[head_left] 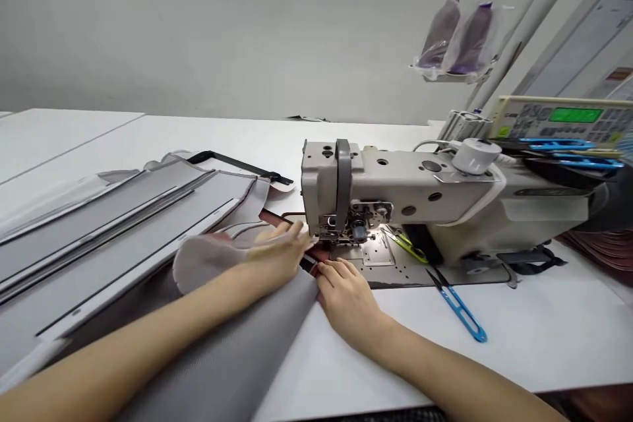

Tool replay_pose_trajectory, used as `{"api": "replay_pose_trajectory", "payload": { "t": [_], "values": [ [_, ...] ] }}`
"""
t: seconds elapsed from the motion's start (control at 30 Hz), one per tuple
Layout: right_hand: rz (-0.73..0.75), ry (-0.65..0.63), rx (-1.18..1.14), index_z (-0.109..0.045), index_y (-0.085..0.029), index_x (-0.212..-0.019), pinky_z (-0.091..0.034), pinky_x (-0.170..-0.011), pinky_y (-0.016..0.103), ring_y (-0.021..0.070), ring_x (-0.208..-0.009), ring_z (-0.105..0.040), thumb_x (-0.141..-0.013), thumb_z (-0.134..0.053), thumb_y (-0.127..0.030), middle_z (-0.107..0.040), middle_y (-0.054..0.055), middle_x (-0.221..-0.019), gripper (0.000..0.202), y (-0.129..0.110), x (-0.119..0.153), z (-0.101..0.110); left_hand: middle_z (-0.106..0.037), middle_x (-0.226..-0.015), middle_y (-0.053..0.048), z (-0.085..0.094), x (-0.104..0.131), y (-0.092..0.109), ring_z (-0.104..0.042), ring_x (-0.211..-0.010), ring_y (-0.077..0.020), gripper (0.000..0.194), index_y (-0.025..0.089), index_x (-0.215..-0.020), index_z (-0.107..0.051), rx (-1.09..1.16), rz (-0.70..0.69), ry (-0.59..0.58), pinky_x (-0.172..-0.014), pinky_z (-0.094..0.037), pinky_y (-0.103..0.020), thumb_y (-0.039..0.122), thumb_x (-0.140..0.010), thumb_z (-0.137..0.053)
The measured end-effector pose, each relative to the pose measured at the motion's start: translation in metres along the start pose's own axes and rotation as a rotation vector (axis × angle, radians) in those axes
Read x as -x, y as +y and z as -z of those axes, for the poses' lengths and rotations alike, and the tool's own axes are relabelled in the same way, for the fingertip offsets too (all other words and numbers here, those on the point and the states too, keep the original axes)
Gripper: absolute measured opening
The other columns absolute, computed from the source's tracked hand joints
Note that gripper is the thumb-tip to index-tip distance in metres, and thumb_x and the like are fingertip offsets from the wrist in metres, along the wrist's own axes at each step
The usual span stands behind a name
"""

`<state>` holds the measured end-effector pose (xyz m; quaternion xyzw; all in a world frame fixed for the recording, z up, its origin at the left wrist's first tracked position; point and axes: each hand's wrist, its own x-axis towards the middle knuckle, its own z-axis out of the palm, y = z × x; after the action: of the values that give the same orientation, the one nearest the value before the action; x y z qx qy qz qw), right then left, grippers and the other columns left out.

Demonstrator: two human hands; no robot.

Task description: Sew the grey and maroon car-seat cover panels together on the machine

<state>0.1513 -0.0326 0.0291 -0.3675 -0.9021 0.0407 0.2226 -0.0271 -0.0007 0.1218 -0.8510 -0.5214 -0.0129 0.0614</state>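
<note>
A large piece of grey fabric [257, 330] with reddish-brown edging runs up to the needle area of a sewing machine [386, 178]. My left hand [279, 254], slightly blurred, has its fingers closed on the fabric just left of the presser foot. Close to it, my right hand [349, 297] pinches the fabric's edge at a short black strip [309, 264], in front of the machine's bed. The fingertips of the right hand are partly hidden in the folds. Stiff light-grey panels [148, 231] with dark slots spread leftward from my left forearm.
Blue thread snips [459, 306] lie on the white table [544, 336] right of my right hand. Yellow-green snips [405, 244] rest on the machine bed. A black strap [242, 165] lies behind the panels. A control panel [568, 119] stands at the right, below wrapped thread cones [457, 39].
</note>
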Motion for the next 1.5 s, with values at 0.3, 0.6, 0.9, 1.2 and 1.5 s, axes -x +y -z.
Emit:
{"api": "replay_pose_trajectory", "payload": {
  "t": [0.3,0.6,0.9,1.2,1.5],
  "values": [
    [0.205,0.191,0.117,-0.067,-0.012,-0.092,-0.051,-0.092,0.033,0.0226,-0.110,-0.063,-0.090,-0.050,-0.003,-0.071,0.013,-0.111,0.019,-0.008,-0.016,-0.016,-0.063,-0.124,-0.004,-0.052,0.025,-0.067,-0.064,-0.103,-0.0215,0.042,0.033,-0.135,-0.057,0.460,0.225,-0.063,-0.086,-0.051,-0.034,0.027,-0.099,-0.034],
    [0.096,0.041,0.104,-0.064,-0.017,-0.088,-0.039,-0.052,0.029,0.0117,-0.055,-0.053,-0.084,-0.053,-0.006,-0.070,0.007,-0.123,0.016,-0.016,-0.019,-0.007,-0.065,-0.108,-0.010,-0.055,0.025,-0.041,-0.052,-0.086,-0.0209,0.045,0.012,-0.119,-0.063,0.104,-0.234,0.123,-0.077,-0.049,-0.035,-0.001,-0.088,-0.033],
    [0.050,-0.154,0.042,-0.058,-0.019,-0.089,-0.036,-0.047,0.031,0.0128,-0.053,-0.052,-0.084,-0.049,-0.007,-0.069,0.003,-0.117,0.016,-0.016,-0.019,-0.002,-0.069,-0.116,-0.005,-0.057,0.029,-0.043,-0.053,-0.086,-0.0195,0.050,0.016,-0.117,-0.063,0.216,-0.331,0.260,-0.073,-0.049,-0.031,-0.005,-0.083,-0.035],
    [0.019,-0.158,0.010,-0.052,-0.021,-0.088,-0.029,-0.044,0.031,0.0131,-0.051,-0.051,-0.082,-0.049,-0.006,-0.069,0.000,-0.102,0.016,-0.013,-0.017,-0.005,-0.070,-0.119,-0.003,-0.063,0.031,-0.043,-0.054,-0.092,-0.0201,0.051,0.019,-0.115,-0.066,0.248,-0.311,0.247,-0.076,-0.051,-0.030,-0.004,-0.085,-0.033],
    [0.064,-0.153,0.044,-0.056,-0.020,-0.087,-0.032,-0.046,0.030,0.0107,-0.050,-0.050,-0.079,-0.049,-0.002,-0.070,0.002,-0.105,0.021,-0.012,-0.019,-0.001,-0.066,-0.128,-0.002,-0.069,0.030,-0.044,-0.052,-0.091,-0.0200,0.055,0.023,-0.119,-0.067,0.316,-0.266,0.068,-0.078,-0.052,-0.032,-0.003,-0.083,-0.034]
  ]
}}
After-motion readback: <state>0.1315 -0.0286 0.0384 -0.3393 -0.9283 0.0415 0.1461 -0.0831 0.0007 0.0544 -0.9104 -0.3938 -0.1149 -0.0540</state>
